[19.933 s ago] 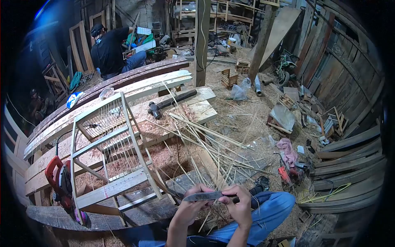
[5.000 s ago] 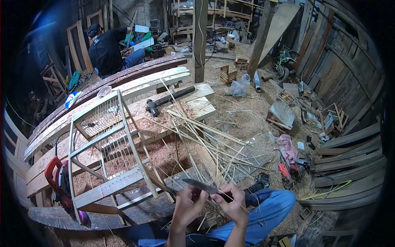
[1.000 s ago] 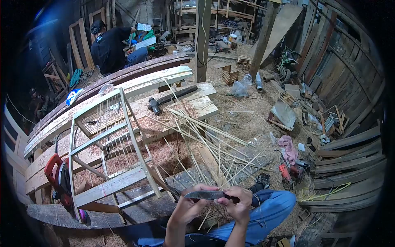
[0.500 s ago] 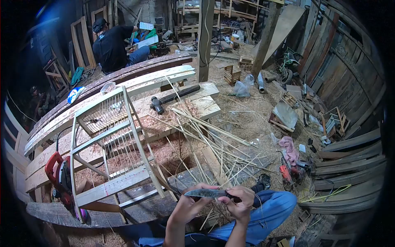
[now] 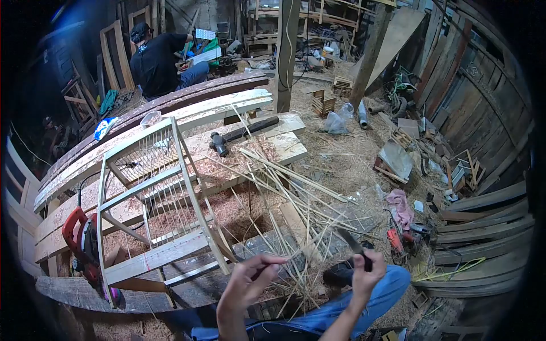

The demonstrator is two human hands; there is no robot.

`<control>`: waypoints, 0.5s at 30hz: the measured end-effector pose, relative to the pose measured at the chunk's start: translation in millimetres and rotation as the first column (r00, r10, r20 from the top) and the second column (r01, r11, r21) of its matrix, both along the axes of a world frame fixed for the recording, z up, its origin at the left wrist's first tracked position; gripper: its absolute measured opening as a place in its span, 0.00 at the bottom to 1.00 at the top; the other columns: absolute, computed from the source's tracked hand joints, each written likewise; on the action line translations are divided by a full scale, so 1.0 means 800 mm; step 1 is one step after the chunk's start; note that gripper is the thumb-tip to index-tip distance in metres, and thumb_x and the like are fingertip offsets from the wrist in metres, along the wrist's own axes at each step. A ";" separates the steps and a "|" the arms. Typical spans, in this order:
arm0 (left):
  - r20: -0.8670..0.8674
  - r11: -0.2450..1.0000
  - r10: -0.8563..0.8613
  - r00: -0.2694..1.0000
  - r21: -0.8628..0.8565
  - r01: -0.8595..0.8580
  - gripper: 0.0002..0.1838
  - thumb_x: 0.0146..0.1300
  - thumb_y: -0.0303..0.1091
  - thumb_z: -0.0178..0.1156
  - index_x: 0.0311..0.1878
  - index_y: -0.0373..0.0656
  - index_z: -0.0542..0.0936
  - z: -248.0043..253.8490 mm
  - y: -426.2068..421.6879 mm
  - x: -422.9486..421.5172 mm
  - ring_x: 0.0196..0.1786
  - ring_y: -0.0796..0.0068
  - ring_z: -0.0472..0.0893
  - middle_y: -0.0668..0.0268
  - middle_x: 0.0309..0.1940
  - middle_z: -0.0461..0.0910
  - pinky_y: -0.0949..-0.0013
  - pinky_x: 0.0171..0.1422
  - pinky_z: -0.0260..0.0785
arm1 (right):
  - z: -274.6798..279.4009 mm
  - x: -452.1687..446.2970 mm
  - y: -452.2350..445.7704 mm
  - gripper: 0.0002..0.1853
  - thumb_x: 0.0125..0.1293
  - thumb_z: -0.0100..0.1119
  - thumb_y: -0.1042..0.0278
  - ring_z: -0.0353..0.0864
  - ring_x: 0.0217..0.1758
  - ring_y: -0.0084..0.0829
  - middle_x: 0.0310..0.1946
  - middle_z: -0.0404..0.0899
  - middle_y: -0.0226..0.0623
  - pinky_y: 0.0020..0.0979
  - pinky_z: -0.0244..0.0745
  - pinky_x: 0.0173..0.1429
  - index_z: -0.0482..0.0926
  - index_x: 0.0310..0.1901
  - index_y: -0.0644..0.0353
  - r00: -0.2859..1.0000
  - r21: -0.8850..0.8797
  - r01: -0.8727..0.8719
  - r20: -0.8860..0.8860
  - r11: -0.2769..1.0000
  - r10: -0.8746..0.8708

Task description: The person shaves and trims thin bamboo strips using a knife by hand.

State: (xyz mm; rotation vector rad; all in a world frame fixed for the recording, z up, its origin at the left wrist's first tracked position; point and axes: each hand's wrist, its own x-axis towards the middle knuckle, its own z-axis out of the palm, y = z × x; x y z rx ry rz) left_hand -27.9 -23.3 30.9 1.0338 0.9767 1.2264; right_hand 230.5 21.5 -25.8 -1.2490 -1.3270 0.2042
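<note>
My right hand point(image 5: 365, 279) grips the dark handle of a knife point(image 5: 350, 241), whose blade points up and to the left. To its left, my left hand point(image 5: 244, 288) has thumb and forefinger brought near each other; whether a thin piece sits between them I cannot make out. A blurred pale patch shows just past those fingertips. Beyond both hands lies a loose pile of thin wooden sticks point(image 5: 296, 200). Left of my left hand stands a wooden frame point(image 5: 165, 257) strung with slender upright rods.
A hammer point(image 5: 219, 145) lies on shaving-covered planks point(image 5: 293, 149). A red power tool point(image 5: 85, 241) stands left of the frame. Another red tool point(image 5: 395, 241) and a pink cloth point(image 5: 400, 207) are on the right floor. A post point(image 5: 284, 62) rises behind. A person point(image 5: 159, 62) sits farther back.
My hands have moved apart. The right one carried the knife rightward and upward, away from the left hand, and the blade swung from level to slanting upward.
</note>
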 end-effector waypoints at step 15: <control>-0.020 0.997 -0.016 1.000 0.080 0.017 0.12 0.71 0.28 0.52 0.53 0.35 0.78 -0.022 0.009 0.040 0.47 0.82 0.76 0.65 0.46 0.80 0.74 0.53 0.68 | 0.025 -0.073 -0.011 0.18 0.47 0.78 0.60 0.84 0.28 0.34 0.27 0.84 0.39 0.29 0.77 0.36 0.79 0.31 0.61 0.861 -0.045 -0.505 0.048 0.862 0.507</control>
